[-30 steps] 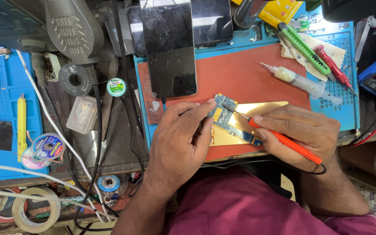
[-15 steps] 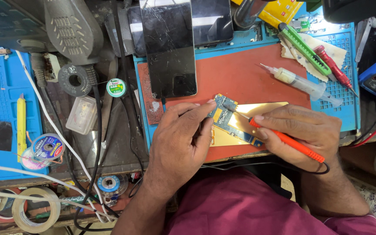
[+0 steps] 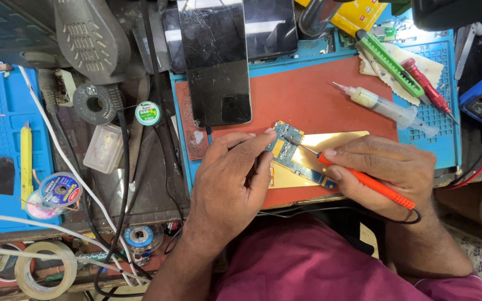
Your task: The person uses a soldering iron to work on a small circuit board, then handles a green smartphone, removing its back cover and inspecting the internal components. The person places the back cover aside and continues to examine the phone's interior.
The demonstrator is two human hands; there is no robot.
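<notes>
While left fingers [image 3: 263, 146] pinch the circuit board [image 3: 287, 146], right fingers [image 3: 346, 163] grip an orange probe [image 3: 364, 181].

**Hidden and cut off around the circuit board**

The left hand [image 3: 232, 181] covers the circuit board's [image 3: 287, 146] left part, and the gold plate [image 3: 330, 146] beneath shows only partly. Above the board, the cracked phone [image 3: 216, 61] runs off the top edge (so does the second phone [image 3: 271, 25] behind it).

Phone repair bench (probably): cracked phone [image 3: 215, 61]
</notes>
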